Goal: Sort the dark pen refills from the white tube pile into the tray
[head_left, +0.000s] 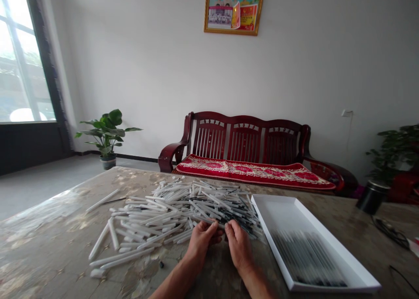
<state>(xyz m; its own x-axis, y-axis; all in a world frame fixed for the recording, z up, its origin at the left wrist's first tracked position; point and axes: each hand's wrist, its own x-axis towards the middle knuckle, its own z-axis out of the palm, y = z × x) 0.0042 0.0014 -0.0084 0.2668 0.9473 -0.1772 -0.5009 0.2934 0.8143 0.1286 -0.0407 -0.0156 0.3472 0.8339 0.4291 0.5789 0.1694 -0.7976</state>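
Note:
My left hand [203, 240] and my right hand [238, 245] are close together over the front of a heap of white pens [170, 205]. A slim pen [221, 226] spans the short gap between them, its two ends pinched in my fingertips. Much of this pen is hidden by my fingers. Dark rods and black-tipped pieces are mixed into the right side of the heap. Beside my right hand is a shallow white box [276, 242]. Many pens with dark ends [309, 257] lie side by side in its near half, partly blurred.
A small black cap-like piece [161, 264] lies left of my left forearm. One white tube [103, 200] and a thin dark rod [113, 200] sit apart at the far left. A black canister [372, 197] and a cable [391, 232] are on the right; a wooden bench [247, 146] stands beyond the table.

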